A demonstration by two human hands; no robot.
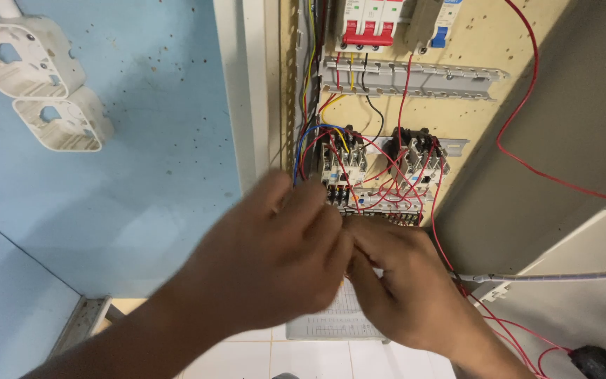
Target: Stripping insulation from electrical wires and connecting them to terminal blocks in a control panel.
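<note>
My left hand (275,253) and my right hand (405,284) are close together in front of a beige electrical panel (482,42), just below two contactors (341,168) wired with red, blue, yellow and black wires. The fingers of both hands are curled and meet near a terminal row (387,203) under the contactors. The left hand is blurred with motion. What the fingertips pinch is hidden; it may be a thin wire. A pale ruled card (334,319) shows under the hands.
Red-levered circuit breakers (369,24) and a grey slotted wire duct (408,77) sit higher on the panel. Loose red wires (520,112) loop right. Two white wall boxes (43,84) hang on a blue wall. A screwdriver shaft (548,276) lies at right.
</note>
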